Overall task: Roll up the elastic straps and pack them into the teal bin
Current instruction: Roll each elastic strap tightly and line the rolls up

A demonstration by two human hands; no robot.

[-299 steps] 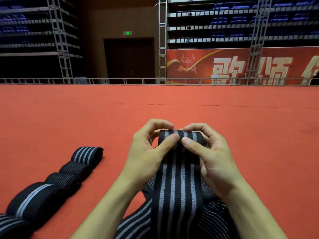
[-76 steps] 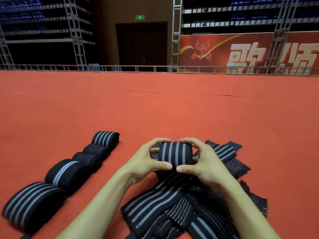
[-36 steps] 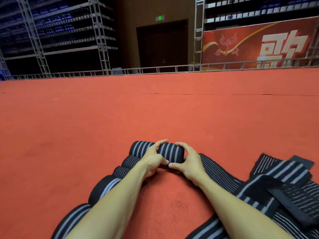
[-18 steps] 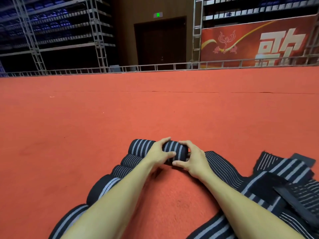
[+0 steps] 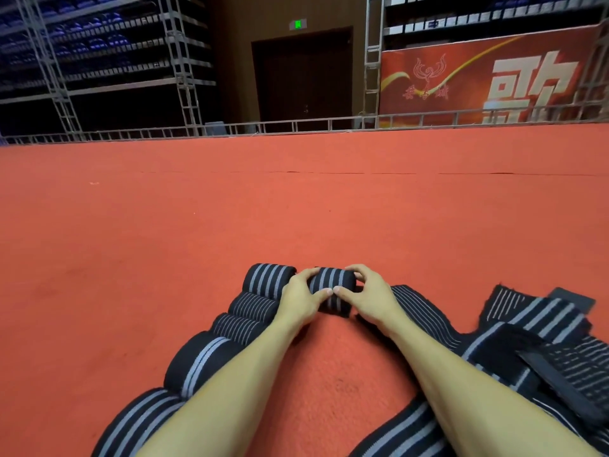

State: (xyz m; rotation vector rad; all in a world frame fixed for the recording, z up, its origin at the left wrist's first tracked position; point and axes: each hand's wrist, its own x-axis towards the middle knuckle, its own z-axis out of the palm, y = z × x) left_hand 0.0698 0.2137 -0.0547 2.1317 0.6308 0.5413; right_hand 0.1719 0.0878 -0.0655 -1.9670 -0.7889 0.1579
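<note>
Now, hands (image 5: pixel 298 301) (image 5: pixel 370 298) around rolled strap (image 5: pixel 331 281)

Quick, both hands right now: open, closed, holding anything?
Left hand: fingers curled round the rolled strap, gripping it.
Right hand: gripping the same rolled strap from the other side.

Red carpet (image 5: pixel 197 225) runs to a metal railing (image 5: pixel 296 124), dark door (image 5: pixel 303 77) and red banner (image 5: pixel 468 84).

The left hand (image 5: pixel 303 300) and right hand (image 5: pixel 369 298) are bare, with short trimmed thumbnails (image 5: pixel 336 289); the forearms (image 5: pixel 230 390) are unsleeved
</note>
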